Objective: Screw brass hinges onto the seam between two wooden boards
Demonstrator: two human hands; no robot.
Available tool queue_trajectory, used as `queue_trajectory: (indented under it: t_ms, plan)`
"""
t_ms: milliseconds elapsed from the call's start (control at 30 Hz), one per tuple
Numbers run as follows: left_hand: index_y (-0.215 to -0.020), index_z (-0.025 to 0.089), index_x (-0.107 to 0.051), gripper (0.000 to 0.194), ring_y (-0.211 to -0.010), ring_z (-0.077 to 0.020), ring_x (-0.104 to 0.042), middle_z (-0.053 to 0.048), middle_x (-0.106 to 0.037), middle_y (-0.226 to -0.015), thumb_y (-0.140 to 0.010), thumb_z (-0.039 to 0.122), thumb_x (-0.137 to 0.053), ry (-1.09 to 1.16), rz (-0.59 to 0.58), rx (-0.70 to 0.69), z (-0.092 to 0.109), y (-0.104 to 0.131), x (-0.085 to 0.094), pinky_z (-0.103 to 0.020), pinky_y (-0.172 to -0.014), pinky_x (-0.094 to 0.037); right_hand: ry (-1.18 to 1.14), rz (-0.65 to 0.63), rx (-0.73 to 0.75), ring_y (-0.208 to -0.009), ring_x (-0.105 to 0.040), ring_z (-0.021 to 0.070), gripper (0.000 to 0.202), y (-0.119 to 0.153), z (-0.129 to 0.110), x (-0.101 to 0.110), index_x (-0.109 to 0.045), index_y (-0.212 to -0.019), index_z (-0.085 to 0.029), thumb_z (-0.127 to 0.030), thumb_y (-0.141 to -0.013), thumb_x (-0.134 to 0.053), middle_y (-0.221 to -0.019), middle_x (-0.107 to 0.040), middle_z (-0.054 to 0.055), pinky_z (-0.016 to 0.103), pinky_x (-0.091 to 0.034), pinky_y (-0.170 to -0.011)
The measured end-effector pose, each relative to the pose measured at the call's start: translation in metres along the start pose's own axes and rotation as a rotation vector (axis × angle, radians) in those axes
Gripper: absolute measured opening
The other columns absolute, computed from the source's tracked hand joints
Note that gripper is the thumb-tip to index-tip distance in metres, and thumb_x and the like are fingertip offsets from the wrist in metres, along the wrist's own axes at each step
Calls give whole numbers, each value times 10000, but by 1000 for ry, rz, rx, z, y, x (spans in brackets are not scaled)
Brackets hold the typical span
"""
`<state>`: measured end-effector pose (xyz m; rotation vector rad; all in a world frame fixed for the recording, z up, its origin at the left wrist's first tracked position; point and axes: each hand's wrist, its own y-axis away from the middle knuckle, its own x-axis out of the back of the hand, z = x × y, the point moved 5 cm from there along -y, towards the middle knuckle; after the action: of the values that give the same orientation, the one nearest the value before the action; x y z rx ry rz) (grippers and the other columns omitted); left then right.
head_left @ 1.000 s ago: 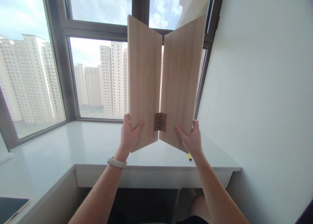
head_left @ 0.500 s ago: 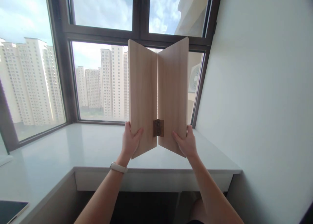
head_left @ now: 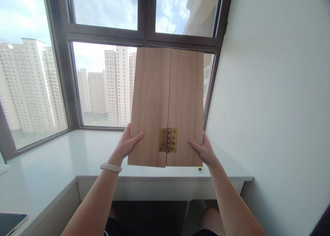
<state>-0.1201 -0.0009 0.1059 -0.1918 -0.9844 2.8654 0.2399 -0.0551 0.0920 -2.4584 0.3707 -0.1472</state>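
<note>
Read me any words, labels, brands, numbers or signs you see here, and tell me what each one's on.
There are none I can read.
Left wooden board and right wooden board: only wood grain shows.
Brass-coloured hinge: screws, no legible marking.
Pale wristband: no lettering visible.
Yellow-and-black object: too small and covered to tell.

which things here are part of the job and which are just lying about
Part of the job:
- left board, in the left hand
- right board, in the right hand
- hinge across their seam

Apparently lying about:
- dark flat object, lower left
- yellow-and-black item, barely showing; its role is unclear
</note>
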Motion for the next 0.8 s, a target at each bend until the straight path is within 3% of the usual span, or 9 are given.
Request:
queue_trajectory:
  t_ms: [133,267,400,500,567,667,800]
  plan:
    - [-1217,214,-532,604,-1087,-265,-714,-100,-714,-1213,-765,455,-852,-56,33,-40,9,-3,-1,-415,-917,-612,76,52,19,-1000,-724,309,730,1,-8,3,-543,-1197,-242,-579,-646,-881,-1151,-739,107,482,-634,-812]
    - [-1163,233,-512,542,-923,-247,-727,-61,-726,-1052,-782,458,-827,-226,139,-73,17,0,-13,-371,-765,-606,231,166,39,-863,-717,291,664,7,-15,-5,-512,-1118,-260,-610,-662,-845,-1016,-742,73,415,-610,-673]
    - [-1168,261,-482,391,-898,-267,-706,-57,-706,-1046,-900,431,-709,-508,267,-133,20,17,-43,-352,-706,-531,499,310,55,-825,-692,287,550,22,-16,-35,-492,-1182,-269,-608,-806,-706,-989,-729,67,357,-517,-646]
    - [-1236,259,-449,348,-896,-293,-706,-91,-700,-1076,-965,404,-614,-597,271,-134,15,29,-68,-352,-675,-487,687,336,27,-731,-660,275,486,33,-11,-61,-483,-1258,-245,-576,-912,-567,-920,-709,75,321,-423,-604]
    - [-1249,265,-446,342,-885,-302,-708,-103,-699,-1093,-972,398,-596,-613,278,-130,10,33,-76,-347,-658,-472,737,331,35,-705,-649,273,457,37,-9,-71,-481,-1273,-232,-553,-948,-508,-886,-696,73,315,-394,-597]
    - [-1220,286,-462,354,-857,-290,-702,-79,-699,-1068,-937,397,-643,-591,293,-129,6,33,-71,-334,-651,-466,724,292,50,-725,-655,289,464,36,-10,-67,-478,-1274,-230,-561,-949,-509,-887,-692,77,323,-403,-596]
    - [-1131,279,-494,352,-867,-266,-696,-38,-700,-988,-894,424,-711,-522,280,-124,5,23,-44,-333,-689,-497,564,264,63,-845,-692,303,489,28,-13,-38,-480,-1198,-271,-589,-866,-649,-1007,-716,65,352,-496,-648]
